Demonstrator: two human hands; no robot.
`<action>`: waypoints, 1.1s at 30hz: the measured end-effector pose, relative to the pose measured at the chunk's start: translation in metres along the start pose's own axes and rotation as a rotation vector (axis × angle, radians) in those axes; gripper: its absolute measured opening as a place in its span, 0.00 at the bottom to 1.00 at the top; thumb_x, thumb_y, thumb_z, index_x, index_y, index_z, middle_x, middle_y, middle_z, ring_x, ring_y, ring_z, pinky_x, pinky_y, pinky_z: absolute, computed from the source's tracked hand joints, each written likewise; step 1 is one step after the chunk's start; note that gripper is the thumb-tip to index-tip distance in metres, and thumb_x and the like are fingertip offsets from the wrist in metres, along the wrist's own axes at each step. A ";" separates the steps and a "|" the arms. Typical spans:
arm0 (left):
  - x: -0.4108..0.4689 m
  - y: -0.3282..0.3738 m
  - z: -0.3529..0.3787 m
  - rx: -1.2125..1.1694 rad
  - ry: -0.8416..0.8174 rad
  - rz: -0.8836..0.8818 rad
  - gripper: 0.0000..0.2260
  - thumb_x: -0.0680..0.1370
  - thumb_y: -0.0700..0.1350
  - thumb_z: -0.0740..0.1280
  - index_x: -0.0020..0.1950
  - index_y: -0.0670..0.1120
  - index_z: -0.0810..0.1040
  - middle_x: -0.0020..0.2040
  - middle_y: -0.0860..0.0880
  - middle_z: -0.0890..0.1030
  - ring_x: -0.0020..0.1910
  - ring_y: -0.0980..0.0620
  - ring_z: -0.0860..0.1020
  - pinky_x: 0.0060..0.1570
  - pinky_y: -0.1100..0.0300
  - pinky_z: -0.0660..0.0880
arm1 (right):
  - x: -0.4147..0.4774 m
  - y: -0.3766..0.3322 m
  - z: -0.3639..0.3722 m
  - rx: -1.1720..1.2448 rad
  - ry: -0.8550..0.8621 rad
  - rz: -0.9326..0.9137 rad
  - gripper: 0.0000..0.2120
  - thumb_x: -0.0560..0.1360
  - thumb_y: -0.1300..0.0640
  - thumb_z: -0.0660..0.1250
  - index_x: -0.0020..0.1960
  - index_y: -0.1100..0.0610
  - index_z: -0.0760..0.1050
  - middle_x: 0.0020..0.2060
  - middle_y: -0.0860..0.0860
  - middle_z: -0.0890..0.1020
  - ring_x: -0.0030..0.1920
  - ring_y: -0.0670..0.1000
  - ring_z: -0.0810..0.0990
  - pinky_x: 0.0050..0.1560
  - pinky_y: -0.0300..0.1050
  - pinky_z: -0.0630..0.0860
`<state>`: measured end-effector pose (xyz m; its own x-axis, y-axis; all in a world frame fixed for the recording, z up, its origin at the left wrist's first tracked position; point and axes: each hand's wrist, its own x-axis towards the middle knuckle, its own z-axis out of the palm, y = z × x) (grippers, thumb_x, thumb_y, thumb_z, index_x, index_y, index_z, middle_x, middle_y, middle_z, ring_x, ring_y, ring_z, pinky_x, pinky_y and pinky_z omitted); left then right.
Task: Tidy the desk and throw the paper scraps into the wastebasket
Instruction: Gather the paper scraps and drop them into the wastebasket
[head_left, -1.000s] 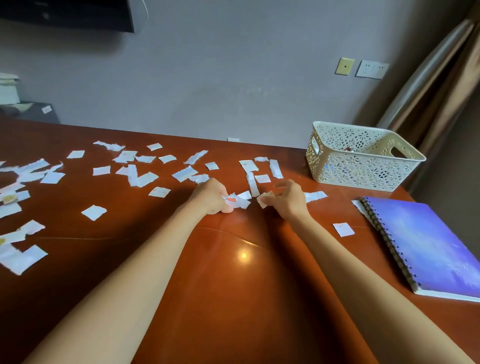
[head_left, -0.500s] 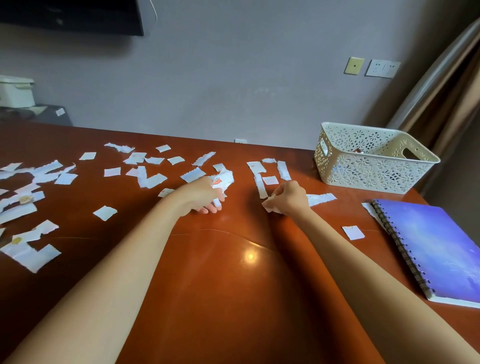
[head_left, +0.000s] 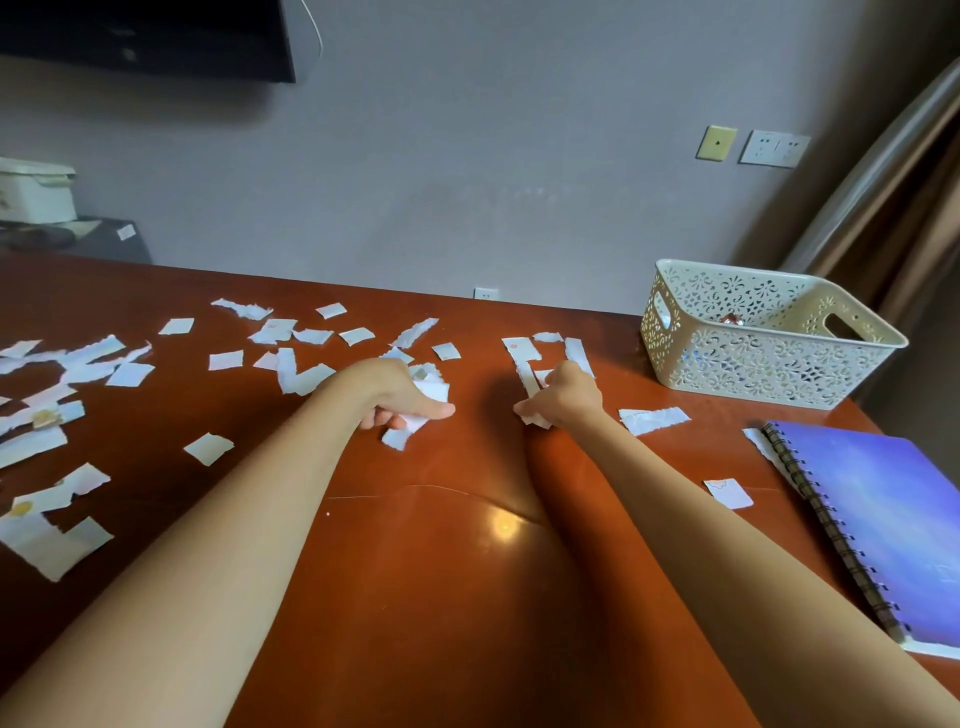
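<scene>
My L hand (head_left: 400, 397) is curled round a wad of paper scraps (head_left: 434, 389), fingers clamped on it w/ thumb across the front; one piece pokes out underneath, down at the desk (head_left: 441, 597). R hand (head_left: 566, 397) pinches a small scrap (head_left: 535, 420) at its fingertips. Loose scraps (head_left: 291, 374) lie beyond both hands & far to the L. Wastebasket (head_left: 769, 364) sits well off to the R, notebook (head_left: 883, 519) nearer me.

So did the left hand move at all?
Yes. The left hand shifted a little leftward, away from the basket, holding its paper scraps.
</scene>
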<state>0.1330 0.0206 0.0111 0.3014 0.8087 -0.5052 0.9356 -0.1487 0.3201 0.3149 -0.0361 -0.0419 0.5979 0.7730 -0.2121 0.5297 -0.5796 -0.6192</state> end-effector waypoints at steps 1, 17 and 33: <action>0.028 0.007 0.010 0.064 0.031 -0.007 0.27 0.73 0.64 0.64 0.60 0.44 0.71 0.31 0.49 0.71 0.26 0.57 0.63 0.26 0.68 0.61 | 0.002 -0.001 0.000 -0.015 0.002 0.004 0.12 0.70 0.56 0.73 0.49 0.59 0.74 0.37 0.54 0.80 0.39 0.51 0.78 0.30 0.36 0.68; 0.057 0.002 0.026 0.080 0.362 0.236 0.30 0.73 0.52 0.71 0.71 0.43 0.66 0.69 0.41 0.65 0.66 0.42 0.69 0.59 0.53 0.73 | 0.005 -0.003 0.000 0.000 -0.031 -0.100 0.19 0.72 0.57 0.72 0.59 0.65 0.74 0.53 0.60 0.81 0.41 0.53 0.78 0.52 0.46 0.78; 0.052 0.006 0.036 -0.162 0.431 0.307 0.17 0.75 0.44 0.69 0.62 0.41 0.74 0.58 0.41 0.78 0.48 0.46 0.77 0.35 0.64 0.73 | -0.002 0.004 0.009 0.031 0.014 -0.234 0.08 0.73 0.61 0.71 0.49 0.66 0.80 0.49 0.60 0.82 0.36 0.48 0.75 0.29 0.32 0.65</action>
<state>0.1610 0.0406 -0.0422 0.4220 0.9066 -0.0064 0.7661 -0.3528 0.5373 0.3099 -0.0372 -0.0507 0.4695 0.8815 -0.0501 0.6364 -0.3772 -0.6729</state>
